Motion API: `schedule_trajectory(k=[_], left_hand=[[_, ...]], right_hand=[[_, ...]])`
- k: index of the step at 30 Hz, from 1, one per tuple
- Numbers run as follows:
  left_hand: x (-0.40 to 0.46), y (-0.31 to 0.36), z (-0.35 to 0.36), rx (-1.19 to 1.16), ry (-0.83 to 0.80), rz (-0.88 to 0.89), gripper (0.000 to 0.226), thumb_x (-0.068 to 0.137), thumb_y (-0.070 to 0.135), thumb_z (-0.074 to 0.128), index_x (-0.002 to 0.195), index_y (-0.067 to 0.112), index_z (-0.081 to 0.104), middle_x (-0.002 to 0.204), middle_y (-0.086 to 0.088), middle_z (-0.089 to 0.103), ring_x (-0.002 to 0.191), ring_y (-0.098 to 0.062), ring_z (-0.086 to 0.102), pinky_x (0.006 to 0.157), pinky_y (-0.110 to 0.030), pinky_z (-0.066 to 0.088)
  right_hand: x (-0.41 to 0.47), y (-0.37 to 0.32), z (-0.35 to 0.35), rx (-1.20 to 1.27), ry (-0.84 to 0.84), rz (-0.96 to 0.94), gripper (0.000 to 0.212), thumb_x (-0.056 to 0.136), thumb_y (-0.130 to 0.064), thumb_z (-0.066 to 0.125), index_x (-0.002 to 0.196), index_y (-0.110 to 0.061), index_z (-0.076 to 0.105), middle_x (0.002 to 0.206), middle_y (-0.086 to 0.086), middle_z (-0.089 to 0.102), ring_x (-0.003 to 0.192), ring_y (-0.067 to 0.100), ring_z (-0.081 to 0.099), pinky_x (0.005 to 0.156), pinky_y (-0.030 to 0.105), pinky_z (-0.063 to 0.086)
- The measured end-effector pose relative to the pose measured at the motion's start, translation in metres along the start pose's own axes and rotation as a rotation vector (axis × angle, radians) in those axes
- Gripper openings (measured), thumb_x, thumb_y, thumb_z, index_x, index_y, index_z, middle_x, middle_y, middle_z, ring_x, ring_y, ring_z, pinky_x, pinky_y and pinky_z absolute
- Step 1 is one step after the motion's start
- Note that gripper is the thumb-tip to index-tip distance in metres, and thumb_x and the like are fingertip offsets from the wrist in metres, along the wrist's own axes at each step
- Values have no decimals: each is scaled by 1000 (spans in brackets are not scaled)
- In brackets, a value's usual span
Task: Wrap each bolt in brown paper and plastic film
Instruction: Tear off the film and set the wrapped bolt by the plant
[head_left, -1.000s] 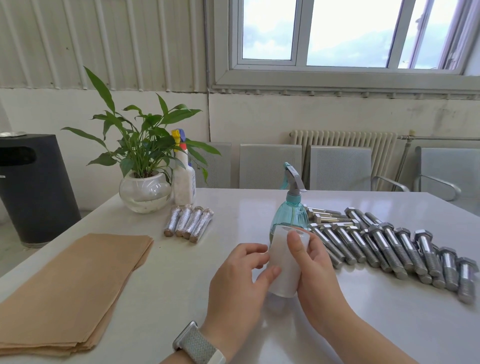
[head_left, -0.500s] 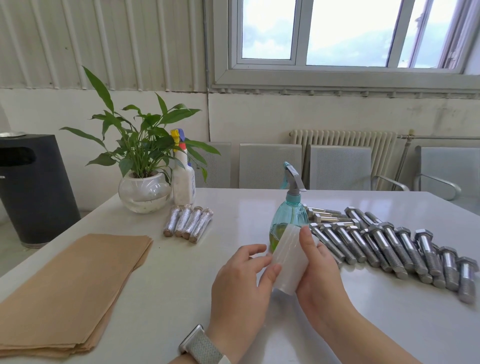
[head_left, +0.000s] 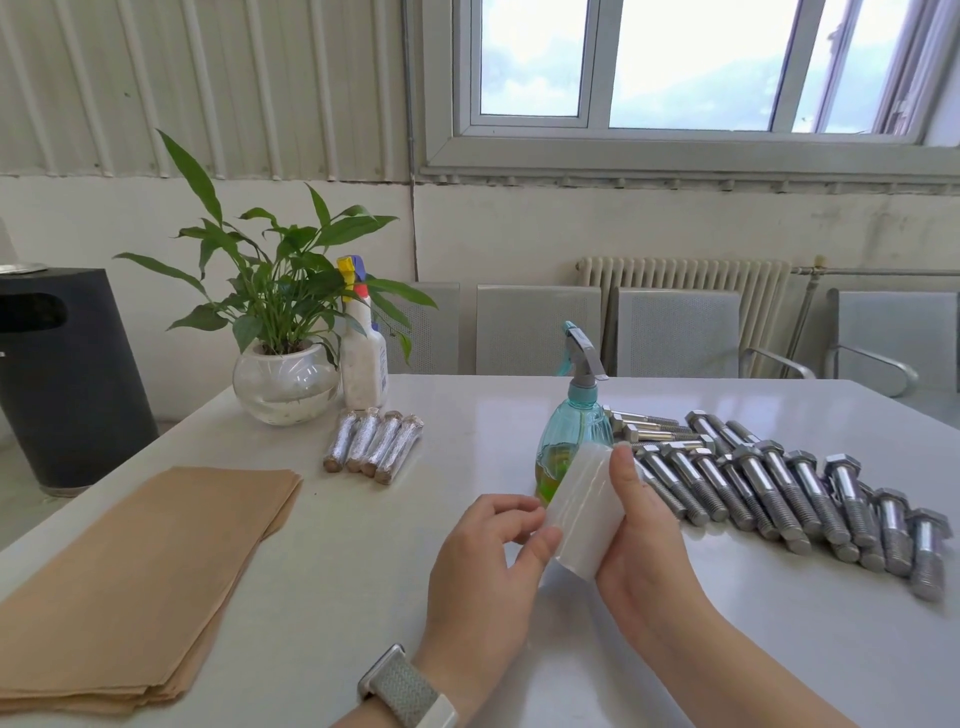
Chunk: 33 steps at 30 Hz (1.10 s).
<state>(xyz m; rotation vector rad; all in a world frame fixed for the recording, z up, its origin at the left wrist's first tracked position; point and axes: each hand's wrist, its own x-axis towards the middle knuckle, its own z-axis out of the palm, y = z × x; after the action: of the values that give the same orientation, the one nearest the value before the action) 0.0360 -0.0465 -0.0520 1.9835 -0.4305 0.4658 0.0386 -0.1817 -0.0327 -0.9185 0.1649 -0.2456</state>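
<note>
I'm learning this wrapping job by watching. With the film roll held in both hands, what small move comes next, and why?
Probably peel the film's loose end free with the left hand. The right hand grips the film roll tilted above the table, and the left thumb and fingers pinch at its near edge. No film is pulled out yet, and the bare bolts lie unwrapped beside it.

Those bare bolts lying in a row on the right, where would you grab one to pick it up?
Probably by the smooth shank just below the hex head, pinching from above. The bare bolts lie flat, packed side by side, heads pointing away, so their sides are blocked. The end bolt is easiest, since its right side is free.
</note>
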Motion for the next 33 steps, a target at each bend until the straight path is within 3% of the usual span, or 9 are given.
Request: schedule_trajectory(k=[5, 8, 13, 21, 25, 29, 33], left_hand=[[-1, 4, 2, 53, 103, 38, 8, 84, 38, 74, 79, 32, 76, 97, 29, 63, 88, 0, 61, 78, -28, 49], [-1, 4, 2, 37, 104, 20, 12, 82, 39, 75, 73, 31, 73, 96, 30, 64, 87, 0, 62, 76, -25, 47], [1, 3, -2, -139, 29, -130, 5, 87, 35, 70, 89, 38, 72, 99, 25, 66, 86, 3, 62, 71, -8, 42], [-3, 6, 0, 110, 77, 41, 15, 92, 34, 64, 83, 30, 76, 95, 26, 63, 86, 2, 59, 78, -31, 49], [-5, 8, 0, 159, 88, 68, 17, 90, 35, 66, 75, 31, 71, 88, 24, 63, 79, 1, 59, 77, -31, 48], [-3, 8, -3, 150, 95, 58, 13, 86, 30, 70, 73, 32, 68, 83, 23, 64, 78, 0, 60, 73, -31, 50], [4, 3, -10, 217, -19, 26, 15, 88, 34, 65, 74, 38, 62, 78, 24, 61, 78, 0, 59, 80, -26, 46]], right_hand=[[1, -1, -1, 40, 9, 15, 75, 79, -55, 61, 130, -1, 54, 125, 25, 63, 116, 41, 61, 100, 56, 47], [1, -2, -1, 49, 2, 18, 74, 78, -55, 60, 128, -1, 55, 124, 25, 64, 116, 40, 61, 102, 57, 45], [2, -4, 0, 85, 6, 11, 64, 81, -53, 58, 121, -4, 61, 125, 26, 63, 119, 41, 59, 106, 58, 42], [1, -6, 1, 46, 70, -22, 72, 80, -55, 62, 127, -2, 54, 124, 24, 64, 112, 39, 64, 101, 58, 47], [-1, -4, 0, -60, 91, -60, 79, 79, -58, 62, 127, 3, 48, 117, 25, 63, 114, 44, 60, 100, 61, 46], [-3, -5, 0, -127, 91, -88, 68, 75, -61, 64, 115, -7, 55, 118, 23, 65, 110, 40, 64, 96, 61, 49], [-3, -2, -1, -205, 64, -126, 72, 68, -64, 67, 115, -11, 56, 113, 19, 68, 106, 38, 66, 92, 60, 52]])
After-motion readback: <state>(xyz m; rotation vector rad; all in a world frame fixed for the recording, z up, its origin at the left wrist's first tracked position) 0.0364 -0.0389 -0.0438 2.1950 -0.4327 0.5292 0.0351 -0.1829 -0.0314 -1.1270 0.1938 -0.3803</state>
